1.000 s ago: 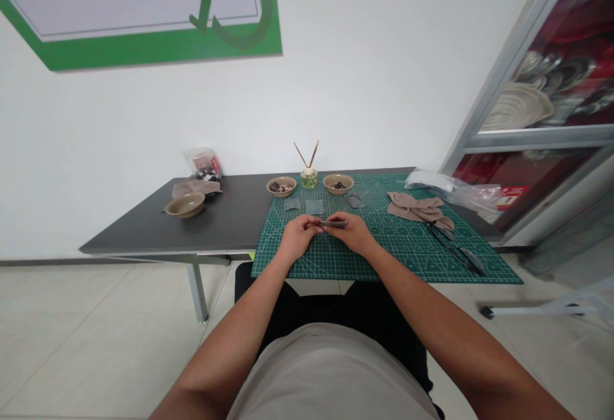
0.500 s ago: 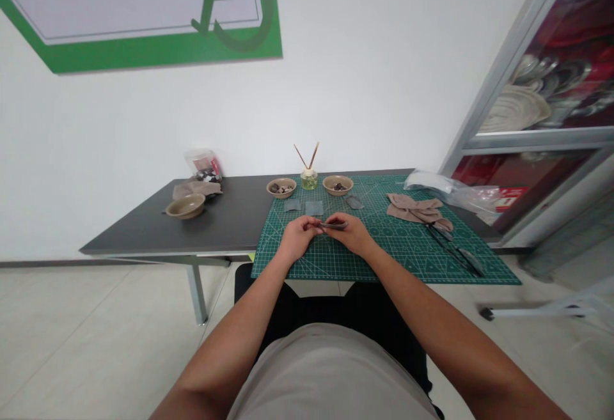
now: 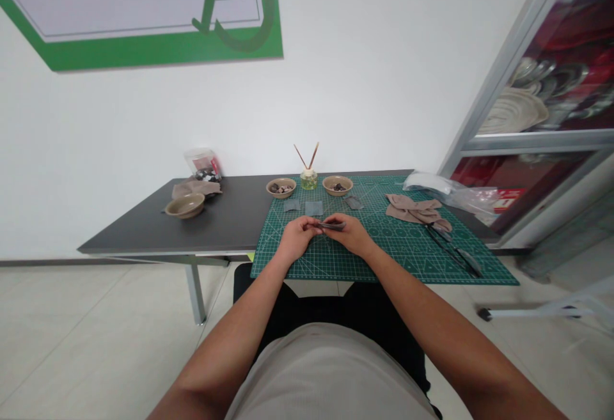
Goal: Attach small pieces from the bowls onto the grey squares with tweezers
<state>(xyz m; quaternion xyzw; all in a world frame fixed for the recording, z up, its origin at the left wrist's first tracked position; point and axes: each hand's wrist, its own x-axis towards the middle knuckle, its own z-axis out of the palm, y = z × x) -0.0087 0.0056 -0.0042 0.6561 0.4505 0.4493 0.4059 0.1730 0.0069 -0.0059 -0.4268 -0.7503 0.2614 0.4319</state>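
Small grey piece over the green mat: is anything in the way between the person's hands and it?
Nothing visible. The left hand and the right hand both pinch the small grey piece between their fingertips, over the green mat. The grey squares lie farther back on the mat, apart from the hands.

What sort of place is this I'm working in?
Probably a craft bench in an office-like room: a green cutting mat on a dark table, small bowls of bits, a glass-fronted cabinet alongside. The left hand and right hand pinch a grey piece.
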